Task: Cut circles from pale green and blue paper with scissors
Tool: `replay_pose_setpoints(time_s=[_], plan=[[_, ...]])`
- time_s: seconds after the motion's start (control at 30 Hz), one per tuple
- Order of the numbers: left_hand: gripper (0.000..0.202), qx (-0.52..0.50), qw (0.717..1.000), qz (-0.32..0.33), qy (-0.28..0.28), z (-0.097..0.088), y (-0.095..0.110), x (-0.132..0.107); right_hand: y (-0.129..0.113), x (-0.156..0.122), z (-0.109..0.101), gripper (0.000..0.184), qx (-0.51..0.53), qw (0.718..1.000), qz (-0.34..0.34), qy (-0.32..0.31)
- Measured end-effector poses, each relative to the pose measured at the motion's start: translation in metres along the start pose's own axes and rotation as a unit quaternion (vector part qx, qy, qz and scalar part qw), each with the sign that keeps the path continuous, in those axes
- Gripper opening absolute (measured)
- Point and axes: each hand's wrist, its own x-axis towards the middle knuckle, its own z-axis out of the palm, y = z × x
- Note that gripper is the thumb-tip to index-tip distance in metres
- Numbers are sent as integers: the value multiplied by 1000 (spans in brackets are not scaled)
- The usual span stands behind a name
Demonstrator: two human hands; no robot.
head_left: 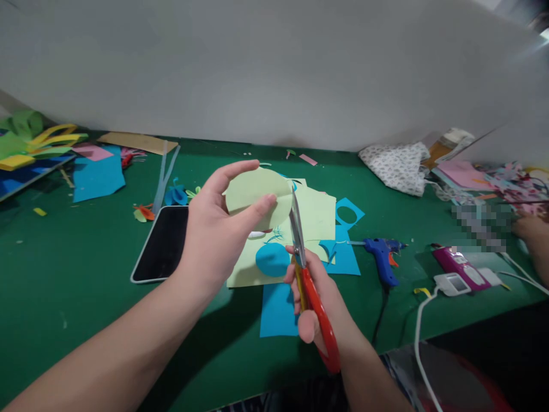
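- Scissors (299, 249): red-handled, raised over pale green sheets (317, 212) on the table (64, 274); blades point away from the person, long axis leaning slightly left toward the tips.
- Rounded green paper (257, 187): held up, right edge at the blades.
- Right hand (328, 293): gripping the scissor handles, forearm from lower right.
- Left hand (217, 232): gripping the paper, thumb across its near face, forearm from lower left.

A craft workspace, from the green table (77, 274), blue glue gun (381, 260), red-handled scissors (306, 279) and coloured paper pieces (100, 178).
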Motion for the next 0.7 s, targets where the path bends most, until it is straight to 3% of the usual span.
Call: replay_pose_setpoints(time_s=[0.37, 0.7], plan=[[45, 27, 999, 12, -20, 5, 2, -8, -10, 2, 7, 102, -39, 999, -12, 27], [48, 21, 1000, 22, 6, 5, -3, -10, -9, 0, 9, 109, -70, 997, -9, 23]])
